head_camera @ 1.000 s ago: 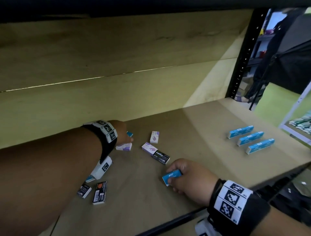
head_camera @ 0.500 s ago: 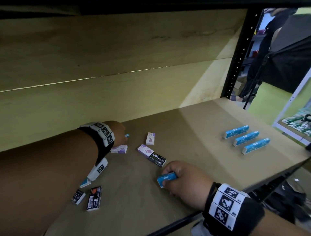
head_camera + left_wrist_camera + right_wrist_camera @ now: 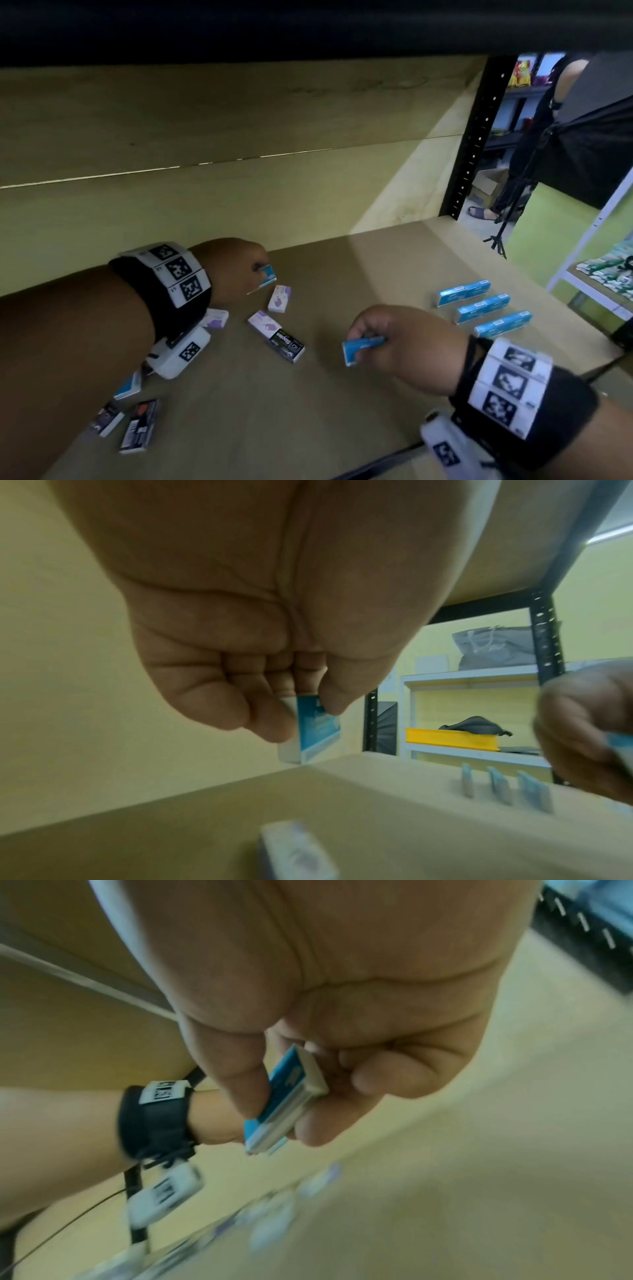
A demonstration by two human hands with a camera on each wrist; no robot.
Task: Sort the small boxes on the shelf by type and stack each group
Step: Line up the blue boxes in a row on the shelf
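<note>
My left hand (image 3: 255, 269) pinches a small blue box (image 3: 268, 275) lifted off the shelf near the back wall; the left wrist view shows that blue box (image 3: 316, 731) between thumb and fingers. My right hand (image 3: 368, 337) grips another blue box (image 3: 361, 346) above the shelf's middle, and the blue box (image 3: 284, 1102) shows clearly in the right wrist view. Three purple-white boxes (image 3: 279, 298) (image 3: 263, 323) (image 3: 215, 318) and a black staples box (image 3: 287, 344) lie between my hands. Three blue boxes (image 3: 462, 297) (image 3: 482, 308) (image 3: 503, 323) lie in a row at the right.
Near the front left lie two black boxes (image 3: 139, 426) (image 3: 107, 418) and a blue-white box (image 3: 128, 385). The wooden shelf (image 3: 376, 267) ends at a black upright post (image 3: 476, 137) on the right. A person (image 3: 582, 130) stands beyond it.
Both hands have lifted their blue boxes off the shelf. The right hand moved right toward the row of blue boxes. The left hand rose with its box from beside the purple ones.
</note>
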